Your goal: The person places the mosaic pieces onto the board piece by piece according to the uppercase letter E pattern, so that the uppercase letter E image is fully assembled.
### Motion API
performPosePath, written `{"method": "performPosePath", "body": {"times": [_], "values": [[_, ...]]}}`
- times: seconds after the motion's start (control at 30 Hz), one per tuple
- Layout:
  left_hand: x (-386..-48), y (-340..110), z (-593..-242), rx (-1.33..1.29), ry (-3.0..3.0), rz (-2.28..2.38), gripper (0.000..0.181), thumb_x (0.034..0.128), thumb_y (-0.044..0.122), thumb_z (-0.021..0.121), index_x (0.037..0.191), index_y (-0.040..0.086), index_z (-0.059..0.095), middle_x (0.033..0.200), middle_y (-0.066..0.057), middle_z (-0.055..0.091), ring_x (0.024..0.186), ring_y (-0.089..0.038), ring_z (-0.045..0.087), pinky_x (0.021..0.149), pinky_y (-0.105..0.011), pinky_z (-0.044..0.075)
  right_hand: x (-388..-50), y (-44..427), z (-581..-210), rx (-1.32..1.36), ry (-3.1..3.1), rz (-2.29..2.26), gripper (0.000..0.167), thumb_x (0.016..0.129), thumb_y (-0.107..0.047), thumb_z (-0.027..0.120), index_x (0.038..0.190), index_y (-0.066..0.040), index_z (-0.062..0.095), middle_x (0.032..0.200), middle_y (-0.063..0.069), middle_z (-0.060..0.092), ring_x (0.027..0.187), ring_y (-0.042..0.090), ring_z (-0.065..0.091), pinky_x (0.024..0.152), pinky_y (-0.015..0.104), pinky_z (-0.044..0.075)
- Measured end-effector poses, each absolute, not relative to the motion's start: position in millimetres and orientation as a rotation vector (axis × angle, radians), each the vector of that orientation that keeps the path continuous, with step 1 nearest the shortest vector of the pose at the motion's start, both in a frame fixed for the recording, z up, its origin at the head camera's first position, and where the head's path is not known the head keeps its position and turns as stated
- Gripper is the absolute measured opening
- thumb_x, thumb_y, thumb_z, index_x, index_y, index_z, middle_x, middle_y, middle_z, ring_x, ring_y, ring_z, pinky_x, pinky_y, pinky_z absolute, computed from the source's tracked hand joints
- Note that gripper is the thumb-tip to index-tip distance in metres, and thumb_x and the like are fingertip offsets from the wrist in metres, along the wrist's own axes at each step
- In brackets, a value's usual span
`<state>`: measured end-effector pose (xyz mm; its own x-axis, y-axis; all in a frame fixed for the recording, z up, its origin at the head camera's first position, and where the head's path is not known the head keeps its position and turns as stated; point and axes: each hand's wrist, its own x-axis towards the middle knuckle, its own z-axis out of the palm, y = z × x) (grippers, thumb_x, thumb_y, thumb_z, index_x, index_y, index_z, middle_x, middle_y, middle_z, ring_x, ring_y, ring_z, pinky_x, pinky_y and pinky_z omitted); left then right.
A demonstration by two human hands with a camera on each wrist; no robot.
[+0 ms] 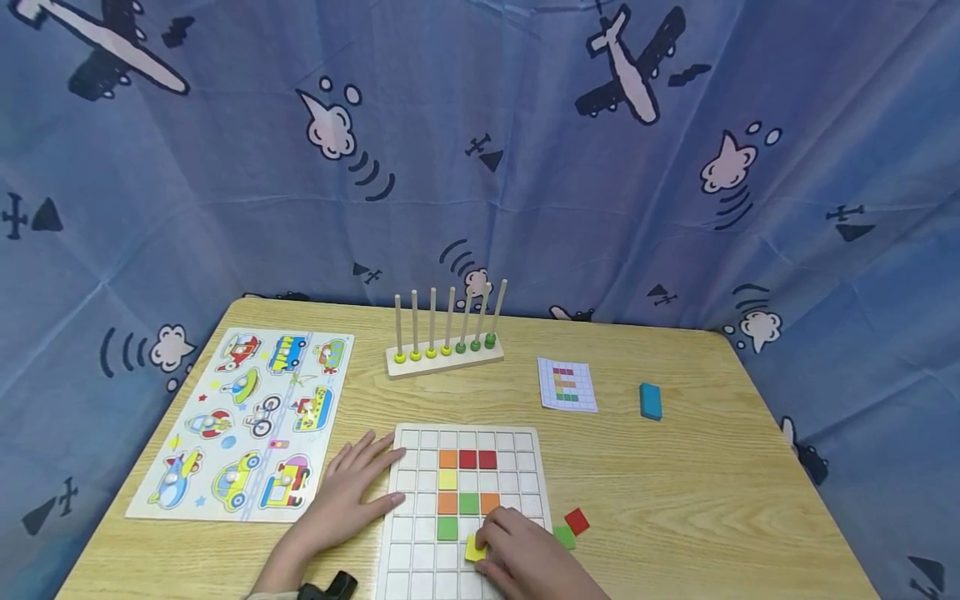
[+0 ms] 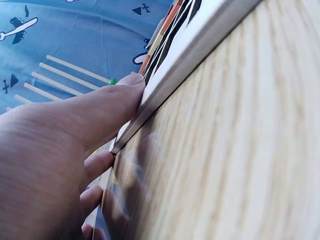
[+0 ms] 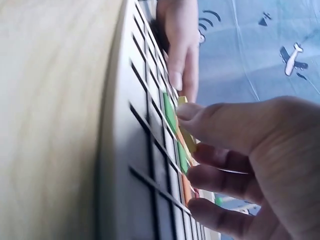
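Note:
A white grid board lies at the table's near side. Several coloured square tiles sit in its cells, among them an orange tile, a red tile and a green tile. My right hand pinches a yellow square tile between thumb and fingers over the board's lower middle; the right wrist view shows this yellow tile tilted above the grid. Against the board's left edge rests my left hand, fingers extended. Its thumb touches that edge in the left wrist view.
Right of the board lie a loose red tile and a green tile. A pattern card and blue block lie beyond. A picture puzzle fills the left; a pegged stand with yellow and green beads stands behind.

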<state>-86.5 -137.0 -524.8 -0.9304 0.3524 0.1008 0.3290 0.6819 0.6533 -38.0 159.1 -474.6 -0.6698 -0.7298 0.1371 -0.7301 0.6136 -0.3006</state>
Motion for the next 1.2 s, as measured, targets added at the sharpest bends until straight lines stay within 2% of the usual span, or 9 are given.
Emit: {"method": "performPosePath", "body": {"times": [0.17,0.33,0.53,1.2], "values": [[-86.6,-136.7,-525.6,0.581,2.862,1.084,0.058,0.0877,0.046,0.064,0.140,0.024,0.050,0.153,-0.002,0.036,0.145,-0.032,0.020,0.114,-0.058,0.007,-38.0,146.8,-477.4,1.320,-2.898,0.522,0.014,0.094,-0.032,0.062,0.099,-0.020,0.062,0.099,-0.012,0.053,0.087,0.000,0.047,0.075,0.012,0.046],[-86.6,-136.3,-525.5,0.579,2.863,1.081,0.059,0.0875,0.046,0.065,0.140,0.024,0.051,0.153,-0.002,0.037,0.145,-0.032,0.020,0.114,-0.057,0.007,-37.1,138.7,-481.9,1.329,-2.900,0.505,0.010,0.092,-0.028,0.065,0.098,-0.020,0.063,0.100,-0.012,0.054,0.088,0.000,0.048,0.076,0.011,0.046],[-86.9,-136.6,-526.1,0.572,2.864,1.063,0.059,0.0878,0.047,0.064,0.140,0.024,0.050,0.153,-0.001,0.036,0.145,-0.032,0.019,0.114,-0.057,0.007,-36.3,132.5,-482.2,1.300,-2.930,0.509,0.012,0.092,-0.032,0.064,0.100,-0.022,0.063,0.100,-0.014,0.054,0.089,-0.002,0.047,0.077,0.011,0.045],[-87.3,-136.7,-527.8,0.590,2.874,1.058,0.058,0.0878,0.047,0.063,0.140,0.025,0.050,0.153,-0.001,0.036,0.145,-0.032,0.020,0.114,-0.057,0.008,-36.0,128.2,-486.4,1.381,-2.734,0.414,0.013,0.090,-0.029,0.067,0.097,-0.019,0.063,0.100,-0.012,0.056,0.090,0.001,0.052,0.079,0.013,0.046]]}}
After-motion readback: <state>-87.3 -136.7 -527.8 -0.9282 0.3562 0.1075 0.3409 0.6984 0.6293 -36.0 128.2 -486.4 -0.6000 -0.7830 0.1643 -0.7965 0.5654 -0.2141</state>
